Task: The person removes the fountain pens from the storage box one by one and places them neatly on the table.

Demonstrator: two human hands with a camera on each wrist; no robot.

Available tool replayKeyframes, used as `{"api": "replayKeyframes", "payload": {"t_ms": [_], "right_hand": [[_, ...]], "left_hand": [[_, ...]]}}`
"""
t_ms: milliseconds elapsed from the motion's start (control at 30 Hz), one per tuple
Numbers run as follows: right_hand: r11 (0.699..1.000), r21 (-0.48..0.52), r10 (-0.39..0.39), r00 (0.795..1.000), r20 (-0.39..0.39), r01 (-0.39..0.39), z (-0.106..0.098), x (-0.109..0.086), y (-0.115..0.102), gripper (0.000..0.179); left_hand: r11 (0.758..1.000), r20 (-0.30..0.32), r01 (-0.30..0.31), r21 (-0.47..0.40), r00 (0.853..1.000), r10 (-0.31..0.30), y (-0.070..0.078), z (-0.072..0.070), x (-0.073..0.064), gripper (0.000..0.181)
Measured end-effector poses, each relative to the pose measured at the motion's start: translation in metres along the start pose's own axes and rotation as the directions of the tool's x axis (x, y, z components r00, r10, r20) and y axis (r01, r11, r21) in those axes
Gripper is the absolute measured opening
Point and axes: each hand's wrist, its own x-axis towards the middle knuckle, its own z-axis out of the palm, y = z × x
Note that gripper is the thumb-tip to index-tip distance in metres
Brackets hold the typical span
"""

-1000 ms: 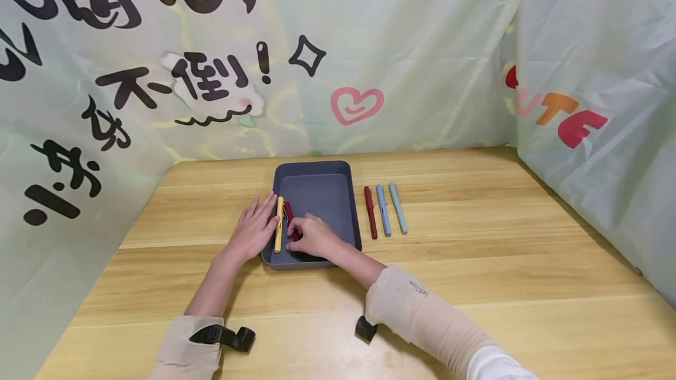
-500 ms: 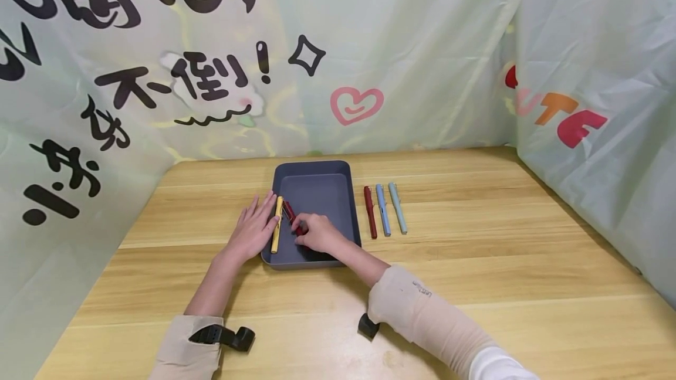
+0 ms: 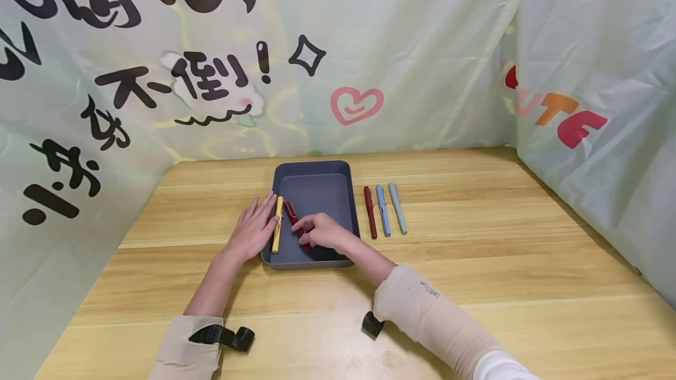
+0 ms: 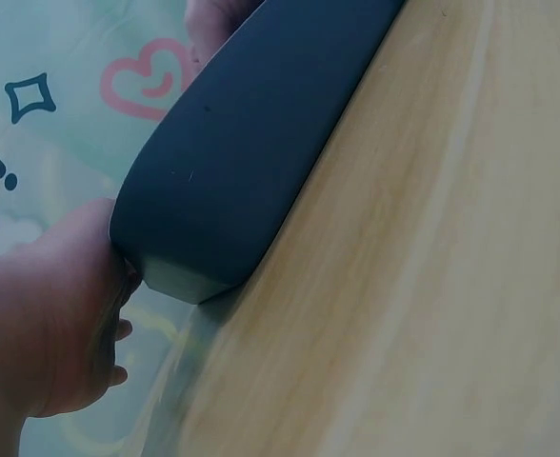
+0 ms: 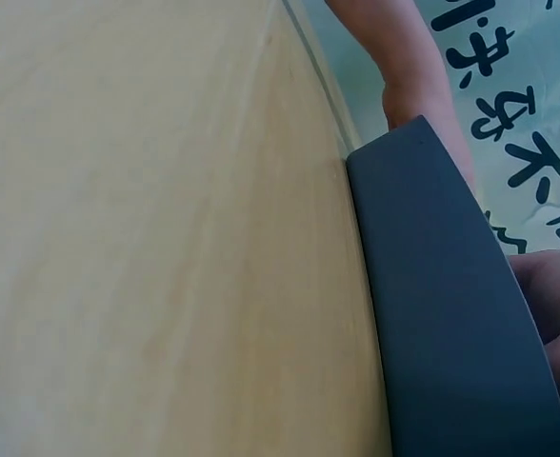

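Observation:
A dark grey tray [image 3: 330,192] stands on the wooden table. Inside it, along the left side, lies a yellow capped pen [image 3: 277,227]. My left hand [image 3: 256,227], fingers straight, rests at the tray's left edge, its thumb next to the yellow pen. Just right of that pen, a dark red capped pen [image 3: 291,212] lies slanted in the tray. My right hand [image 3: 324,232] pinches its lower part between thumb and forefinger. In the left wrist view, my left hand [image 4: 51,314] touches the tray wall [image 4: 232,143]. The tray wall partly hides my right hand [image 5: 556,305] in the right wrist view.
Right of the tray lie a red pen [image 3: 371,213], a blue pen [image 3: 383,211] and a pale green pen [image 3: 398,209], side by side. A printed curtain [image 3: 422,75] hangs behind the wooden table [image 3: 502,239] and along its sides.
My right hand has moved slightly right. The dark red pen's lower end has swung right, away from the yellow pen, so it lies more slanted. My left hand has stayed in place.

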Motion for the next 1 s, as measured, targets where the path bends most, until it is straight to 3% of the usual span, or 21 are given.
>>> {"api": "replayKeyframes", "payload": {"t_ms": [300,1000], "right_hand": [[0.991,0.128,0.024,1.0,0.013,-0.026,0.001,-0.003,0.001,0.032],[0.997,0.076,0.01,0.999,-0.041,-0.007,-0.017,-0.02,-0.003,0.033]], "left_hand": [[1.0,-0.001,-0.002,0.002,1.0,0.002,0.0,0.0,0.0,0.055],[1.0,-0.006,0.004,0.002,1.0,-0.004,0.0,0.001,0.0,0.056]]}}
